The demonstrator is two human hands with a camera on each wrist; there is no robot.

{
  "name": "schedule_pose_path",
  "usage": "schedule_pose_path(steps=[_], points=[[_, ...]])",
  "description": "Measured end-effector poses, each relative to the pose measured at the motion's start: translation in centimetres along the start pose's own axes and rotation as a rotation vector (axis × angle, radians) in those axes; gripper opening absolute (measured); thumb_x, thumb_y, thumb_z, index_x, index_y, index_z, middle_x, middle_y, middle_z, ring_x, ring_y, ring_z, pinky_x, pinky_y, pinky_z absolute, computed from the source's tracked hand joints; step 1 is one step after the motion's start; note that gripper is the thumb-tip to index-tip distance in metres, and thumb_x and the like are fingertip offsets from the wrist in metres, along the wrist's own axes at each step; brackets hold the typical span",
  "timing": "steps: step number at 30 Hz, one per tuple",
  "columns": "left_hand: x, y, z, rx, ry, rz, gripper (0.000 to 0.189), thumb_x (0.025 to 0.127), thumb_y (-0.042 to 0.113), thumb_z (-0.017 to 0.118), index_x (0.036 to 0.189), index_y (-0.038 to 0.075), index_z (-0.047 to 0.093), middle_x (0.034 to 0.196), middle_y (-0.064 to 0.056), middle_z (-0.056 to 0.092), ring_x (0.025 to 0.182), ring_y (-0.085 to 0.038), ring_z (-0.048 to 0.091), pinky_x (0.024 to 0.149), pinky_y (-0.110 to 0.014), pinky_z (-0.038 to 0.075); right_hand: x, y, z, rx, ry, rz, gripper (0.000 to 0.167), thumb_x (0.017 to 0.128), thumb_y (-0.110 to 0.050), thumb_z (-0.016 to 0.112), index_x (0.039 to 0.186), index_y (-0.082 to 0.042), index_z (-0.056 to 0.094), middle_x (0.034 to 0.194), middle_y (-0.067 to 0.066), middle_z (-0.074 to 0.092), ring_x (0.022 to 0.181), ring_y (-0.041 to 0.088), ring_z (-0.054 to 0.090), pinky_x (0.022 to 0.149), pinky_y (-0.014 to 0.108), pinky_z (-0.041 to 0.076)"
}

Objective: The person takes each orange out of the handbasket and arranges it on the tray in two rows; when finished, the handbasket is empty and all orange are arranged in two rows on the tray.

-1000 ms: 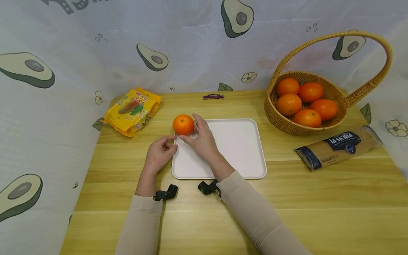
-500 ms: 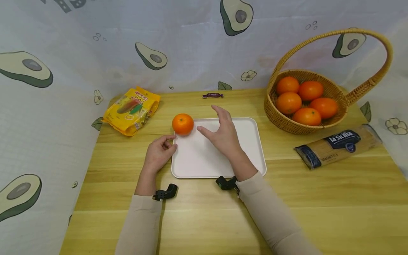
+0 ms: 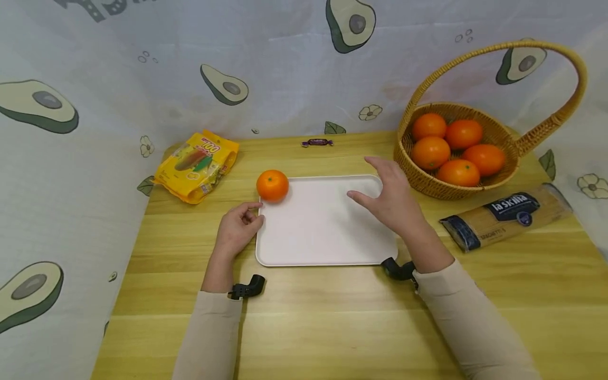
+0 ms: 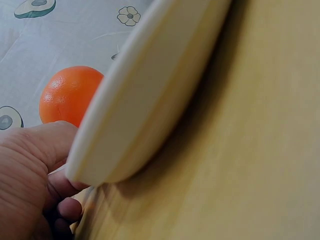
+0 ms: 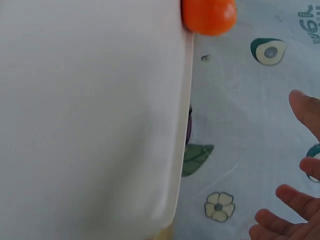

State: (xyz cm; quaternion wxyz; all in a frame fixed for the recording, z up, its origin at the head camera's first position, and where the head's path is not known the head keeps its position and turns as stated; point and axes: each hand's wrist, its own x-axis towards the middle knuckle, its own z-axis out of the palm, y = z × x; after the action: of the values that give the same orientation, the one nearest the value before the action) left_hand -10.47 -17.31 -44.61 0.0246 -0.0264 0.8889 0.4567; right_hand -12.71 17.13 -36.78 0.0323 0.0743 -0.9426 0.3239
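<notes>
One orange [image 3: 272, 186] sits in the far left corner of a white rectangular tray [image 3: 328, 221]. At the tray's left edge, my left hand [image 3: 236, 228] holds the rim with curled fingers, just nearer than the orange. The left wrist view shows the tray rim [image 4: 120, 95] close against those fingers, partly hiding the orange [image 4: 70, 95]. My right hand [image 3: 391, 198] hovers above the tray's right side, thumb and fingers spread, holding nothing. Its spread fingers [image 5: 295, 200] show at the edge of the right wrist view.
A wicker basket [image 3: 404, 166] with a tall handle holds several oranges at the back right. Nearer lies a spaghetti pack [image 3: 508, 216]. A yellow snack bag [image 3: 197, 166] stands back left, and a purple wrapped candy [image 3: 317, 142] lies behind the tray on the wooden table [image 3: 323, 322].
My right hand has let go of the orange and moved right across the tray toward the basket side. The orange stays in the corner; my left hand has not moved.
</notes>
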Motion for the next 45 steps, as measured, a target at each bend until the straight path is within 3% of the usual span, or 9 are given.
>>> schedule_pose_path(steps=[10,20,29,39,45], points=[[0.0,0.0,-0.2,-0.003,0.014,0.010,0.031,0.091,0.017,0.072,0.122,0.012,0.073,0.084,-0.008,0.063,0.073,-0.021,0.053,0.066,-0.026,0.042,-0.5,5.1,-6.7,-0.222,0.089,-0.089,0.078,0.082,-0.028,0.086,0.147,-0.005,0.050,0.153,0.025,0.041,0.139,0.051,0.038,0.113,0.067,0.032],[0.0,0.0,-0.2,-0.027,0.004,-0.005,0.032,0.092,0.017,0.072,0.123,0.012,0.072,0.086,-0.009,0.063,0.073,-0.021,0.052,0.065,-0.025,0.042,0.1,10.6,-11.6,-0.276,-0.007,0.075,0.087,0.092,-0.051,0.071,0.158,-0.008,0.035,0.161,0.028,0.027,0.145,0.054,0.026,0.108,0.077,0.026],[0.0,-0.2,0.0,-0.024,-0.001,-0.013,0.032,0.092,0.018,0.072,0.123,0.012,0.072,0.087,-0.008,0.063,0.075,-0.021,0.052,0.066,-0.026,0.042,0.3,14.4,-13.4,-0.265,-0.094,0.137,0.088,0.094,-0.051,0.068,0.158,-0.003,0.031,0.160,0.035,0.021,0.139,0.062,0.026,0.104,0.079,0.025],[0.1,-0.4,0.2,-0.019,-0.002,-0.015,0.032,0.091,0.019,0.073,0.123,0.013,0.072,0.086,-0.007,0.062,0.073,-0.021,0.052,0.064,-0.025,0.042,0.7,15.9,-13.8,-0.245,-0.100,0.093,0.082,0.093,-0.042,0.072,0.151,0.005,0.038,0.149,0.039,0.038,0.129,0.061,0.036,0.100,0.074,0.029],[0.0,-0.3,0.2,-0.020,0.001,-0.016,0.032,0.091,0.018,0.073,0.123,0.013,0.073,0.086,-0.008,0.062,0.073,-0.021,0.052,0.065,-0.026,0.042,1.0,16.1,-13.7,-0.266,-0.124,0.093,0.082,0.092,-0.044,0.073,0.149,0.006,0.041,0.143,0.038,0.045,0.123,0.057,0.043,0.097,0.071,0.033]])
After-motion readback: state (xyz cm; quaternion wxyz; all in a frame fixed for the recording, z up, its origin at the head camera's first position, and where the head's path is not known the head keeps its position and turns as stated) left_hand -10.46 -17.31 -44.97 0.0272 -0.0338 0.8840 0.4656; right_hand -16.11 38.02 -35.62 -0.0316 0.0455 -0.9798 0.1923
